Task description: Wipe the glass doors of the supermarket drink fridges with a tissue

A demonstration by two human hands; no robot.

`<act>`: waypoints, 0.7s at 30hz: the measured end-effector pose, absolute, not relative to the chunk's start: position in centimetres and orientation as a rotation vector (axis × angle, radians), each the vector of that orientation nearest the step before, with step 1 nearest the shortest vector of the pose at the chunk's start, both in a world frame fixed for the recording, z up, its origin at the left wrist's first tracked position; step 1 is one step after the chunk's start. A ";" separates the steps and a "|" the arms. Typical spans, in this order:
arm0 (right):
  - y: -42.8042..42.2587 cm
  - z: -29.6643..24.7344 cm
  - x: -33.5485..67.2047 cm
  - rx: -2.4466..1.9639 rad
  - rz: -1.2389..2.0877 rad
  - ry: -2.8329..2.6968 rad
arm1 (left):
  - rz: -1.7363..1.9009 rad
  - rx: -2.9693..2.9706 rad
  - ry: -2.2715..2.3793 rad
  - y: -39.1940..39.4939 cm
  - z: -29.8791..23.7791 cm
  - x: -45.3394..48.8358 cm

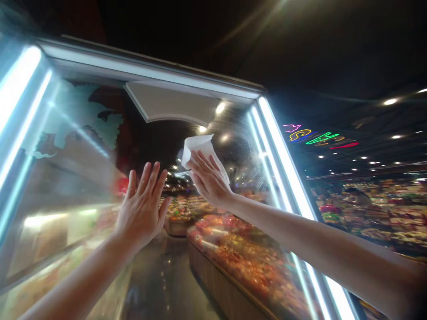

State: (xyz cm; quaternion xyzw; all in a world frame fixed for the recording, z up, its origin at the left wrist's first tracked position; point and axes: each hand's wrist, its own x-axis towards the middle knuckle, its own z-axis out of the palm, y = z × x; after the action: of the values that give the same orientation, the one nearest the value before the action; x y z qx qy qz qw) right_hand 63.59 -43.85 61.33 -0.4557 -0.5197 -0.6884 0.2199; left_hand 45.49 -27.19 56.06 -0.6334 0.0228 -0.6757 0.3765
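Note:
A glass panel (83, 146) of a lit display case fills the view, framed in metal with bright light strips. My left hand (142, 206) lies flat against the glass, fingers stretched out and holding nothing. To its right, my right hand (208, 178) presses a folded white cloth (198, 146) against the glass, fingers flat over it. The cloth sticks out above and beside the fingers.
The metal frame (150, 71) runs along the top and a light strip (283, 169) slants down the right edge. Reflections of food displays (253, 262) show in the glass. Shop stalls (376, 209) and coloured neon signs (316, 138) lie at the right.

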 end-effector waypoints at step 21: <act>-51.0 61.0 73.1 -1.245 -1.781 -1.324 | -1.579 -1.677 -0.005 -32.7 59.1 51.9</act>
State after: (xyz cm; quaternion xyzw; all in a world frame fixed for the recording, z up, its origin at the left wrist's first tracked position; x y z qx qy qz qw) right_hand 73.13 -50.97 60.97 -0.4676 -0.4974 -0.6690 0.2938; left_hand 51.91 -32.73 59.06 -0.6651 -0.0019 -0.6260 0.4070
